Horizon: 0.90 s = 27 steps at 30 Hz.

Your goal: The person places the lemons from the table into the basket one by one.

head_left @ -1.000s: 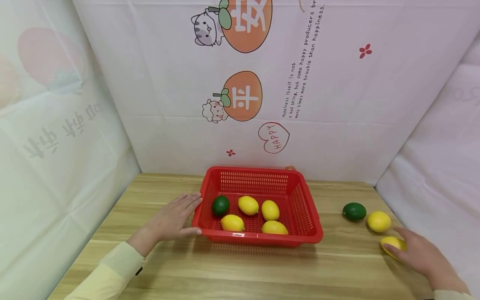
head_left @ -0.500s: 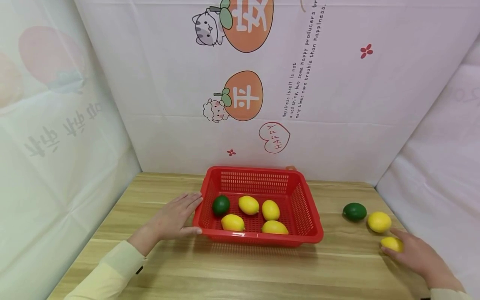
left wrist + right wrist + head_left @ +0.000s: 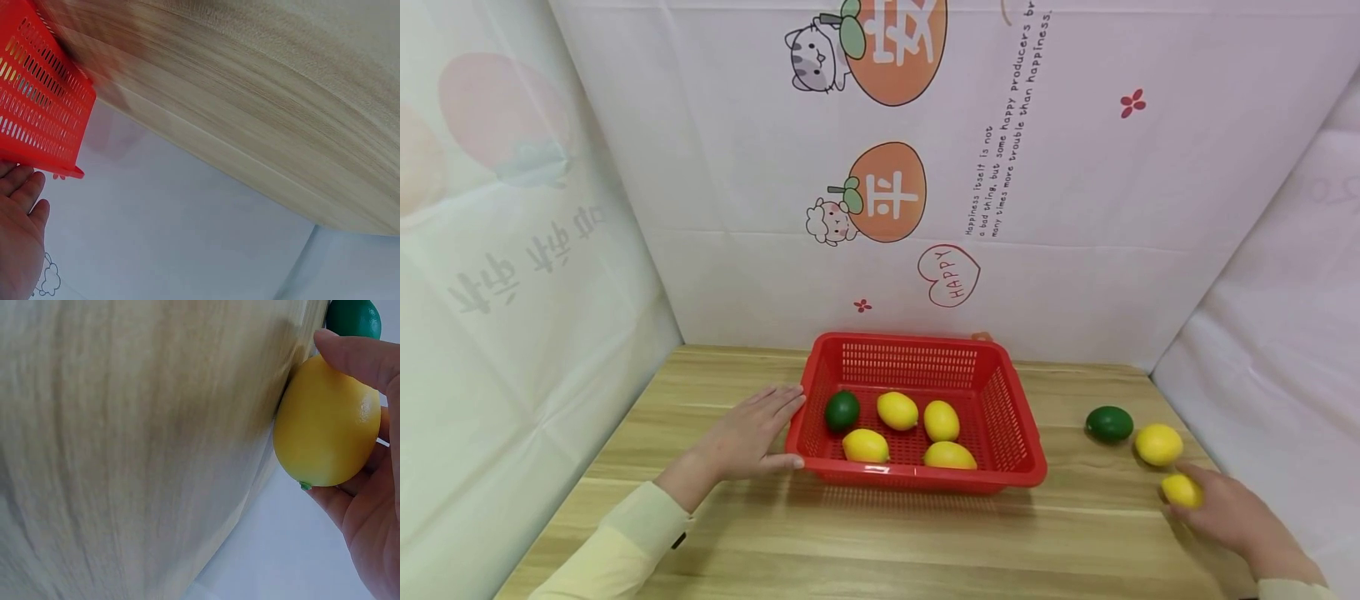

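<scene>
My right hand (image 3: pixel 1234 512) holds a yellow lemon (image 3: pixel 328 422) at the right end of the table, thumb on one side and fingers curled round the other. In the head view part of that lemon is covered by the hand. My left hand (image 3: pixel 747 439) lies with extended fingers against the left rim of a red perforated basket (image 3: pixel 1026 479). The left wrist view shows those fingertips (image 3: pixel 24 178) under the basket's rim. Inside the basket are several lemons (image 3: pixel 897 412) and one dark green, lemon-shaped fruit (image 3: pixel 842 412).
Beyond my right hand, a second lemon (image 3: pixel 1159 445) and another dark green fruit (image 3: pixel 1108 424) lie on the wooden table (image 3: pixel 850 550). White printed cloth (image 3: pixel 737 292) rises behind the table and on both sides.
My right hand's fingers have closed round the lemon, and the hand has shifted slightly left with the lemon turned in its grip. The left hand and basket have stayed in place.
</scene>
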{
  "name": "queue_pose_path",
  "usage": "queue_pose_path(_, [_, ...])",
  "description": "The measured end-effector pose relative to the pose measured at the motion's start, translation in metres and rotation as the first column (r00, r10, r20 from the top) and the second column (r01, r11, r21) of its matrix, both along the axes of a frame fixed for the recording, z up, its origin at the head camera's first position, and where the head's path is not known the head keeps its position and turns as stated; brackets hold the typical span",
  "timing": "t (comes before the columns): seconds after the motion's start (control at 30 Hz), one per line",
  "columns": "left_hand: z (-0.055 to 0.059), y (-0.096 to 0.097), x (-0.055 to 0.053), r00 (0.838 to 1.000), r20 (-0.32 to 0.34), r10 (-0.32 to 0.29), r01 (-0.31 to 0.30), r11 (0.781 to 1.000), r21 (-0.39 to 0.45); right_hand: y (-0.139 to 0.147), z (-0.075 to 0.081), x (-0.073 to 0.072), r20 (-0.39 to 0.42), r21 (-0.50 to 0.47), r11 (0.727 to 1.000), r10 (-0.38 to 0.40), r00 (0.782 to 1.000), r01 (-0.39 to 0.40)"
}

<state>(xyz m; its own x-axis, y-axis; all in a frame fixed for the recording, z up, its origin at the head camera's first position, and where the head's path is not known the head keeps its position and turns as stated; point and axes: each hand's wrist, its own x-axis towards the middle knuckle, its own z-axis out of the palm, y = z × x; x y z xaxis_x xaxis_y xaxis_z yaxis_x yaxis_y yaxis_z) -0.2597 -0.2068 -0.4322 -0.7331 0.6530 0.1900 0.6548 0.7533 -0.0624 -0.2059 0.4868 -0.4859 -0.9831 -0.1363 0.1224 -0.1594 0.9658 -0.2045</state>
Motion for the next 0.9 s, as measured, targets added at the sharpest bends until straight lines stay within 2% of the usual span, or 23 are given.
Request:
queue_pose_path(0.27, [-0.0012, 0.0001, 0.0, 1.0, -0.022, -0.016, 0.016, 1.0, 0.007, -0.0022, 0.0016, 0.0004, 0.006, 0.007, 1.0, 0.008, 1.0, -0.009])
queue_pose_path(0.47, [-0.001, 0.0001, 0.0001, 1.0, -0.01, -0.007, 0.007, 1.0, 0.003, -0.0029, 0.0025, 0.0, 0.021, 0.01, 1.0, 0.009, 1.0, -0.009])
queue_pose_path(0.9, [-0.0017, -0.0007, -0.0005, 0.999, -0.036, -0.025, 0.026, 1.0, 0.013, -0.0042, 0.0017, 0.0032, -0.03, 0.017, 0.999, 0.028, 0.999, -0.028])
